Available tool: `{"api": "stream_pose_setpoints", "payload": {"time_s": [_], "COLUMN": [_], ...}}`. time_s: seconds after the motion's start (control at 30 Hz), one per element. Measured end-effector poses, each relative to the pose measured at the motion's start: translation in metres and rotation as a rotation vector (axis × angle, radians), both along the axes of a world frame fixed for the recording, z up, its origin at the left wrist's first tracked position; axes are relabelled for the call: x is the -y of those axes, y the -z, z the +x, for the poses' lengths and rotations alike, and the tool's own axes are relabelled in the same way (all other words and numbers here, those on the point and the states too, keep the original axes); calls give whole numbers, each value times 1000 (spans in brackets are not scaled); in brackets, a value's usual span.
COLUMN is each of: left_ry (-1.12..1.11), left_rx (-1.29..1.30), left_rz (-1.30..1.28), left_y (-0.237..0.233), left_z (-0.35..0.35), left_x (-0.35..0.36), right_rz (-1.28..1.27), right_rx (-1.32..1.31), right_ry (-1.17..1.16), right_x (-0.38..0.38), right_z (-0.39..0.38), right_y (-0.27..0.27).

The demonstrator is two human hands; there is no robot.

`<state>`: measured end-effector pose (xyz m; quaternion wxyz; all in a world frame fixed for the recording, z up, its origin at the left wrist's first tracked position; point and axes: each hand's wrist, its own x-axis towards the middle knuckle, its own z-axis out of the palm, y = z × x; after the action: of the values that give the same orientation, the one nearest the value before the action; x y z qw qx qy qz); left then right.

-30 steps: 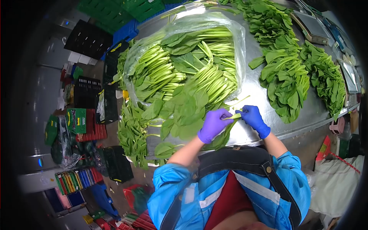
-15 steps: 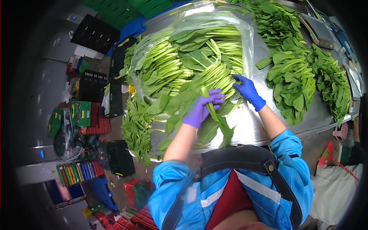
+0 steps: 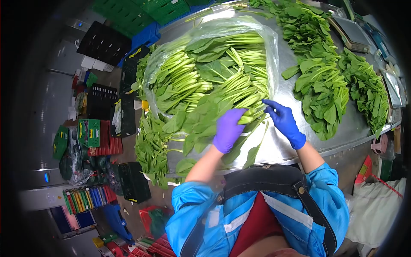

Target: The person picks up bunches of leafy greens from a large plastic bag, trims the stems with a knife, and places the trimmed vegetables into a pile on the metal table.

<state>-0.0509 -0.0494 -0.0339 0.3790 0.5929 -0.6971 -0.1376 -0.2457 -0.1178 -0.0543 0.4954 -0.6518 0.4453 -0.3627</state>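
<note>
My left hand [image 3: 230,128], in a purple glove, is closed around pale stalks of leafy greens [image 3: 247,118] at the near edge of the pile. Close by, my right hand [image 3: 286,123] in a blue glove has its fingers apart, with the fingertips beside the cut stalk ends. Stacked bunches of leafy greens [image 3: 184,77] lie on a clear plastic bag [image 3: 272,47], stalks pointing towards the middle. A loose leaf [image 3: 253,155] hangs below the stalks, between my hands and the table's near edge.
More greens lie in rows [image 3: 323,85] on the right of the metal table [image 3: 291,92], and others are heaped along its left side [image 3: 150,150]. A scale [image 3: 351,32] stands at the far right. Crates [image 3: 102,103] fill the left, with green crates [image 3: 128,15] behind.
The stalk that stood up in my left hand, leaf hanging towards me, now lies in among the others. My left fingers have curled in, and my right hand has shifted slightly down and right.
</note>
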Motion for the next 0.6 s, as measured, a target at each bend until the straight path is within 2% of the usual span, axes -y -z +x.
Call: {"api": "stream_pose_setpoints", "payload": {"time_s": [0.07, 0.1, 0.27, 0.33, 0.47, 0.53, 0.57, 0.6], "left_ry": [-5, 20, 68, 49, 4, 63, 64, 116], "left_rx": [16, 45, 130, -18, -126, -52, -55, -43], "left_rz": [-26, -3, 36, 81, 52, 69, 76, 92], "left_y": [-20, -25, -19, -20, -33, -25, -21, -18], "left_z": [-2, -3, -8, -5, 2, 2, -2, -9], "left_x": [-4, -6, -8, -10, -15, -19, -21, -22], "right_rz": [-349, -346, -395, -353, -255, -211, 35, -61], "right_rx": [-180, -256, -339, -354, -442, -127, -79, 35], "right_ry": [-171, -235, -245, -256, -165, -202, -310, -354], "right_x": [-11, -19, -14, -12, -9, -24, -26, -30], "right_z": [-4, -1, 8, 4, -13, -13, -14, -9], "right_y": [4, -15, 0, 13, 29, 1, -17, -20]}}
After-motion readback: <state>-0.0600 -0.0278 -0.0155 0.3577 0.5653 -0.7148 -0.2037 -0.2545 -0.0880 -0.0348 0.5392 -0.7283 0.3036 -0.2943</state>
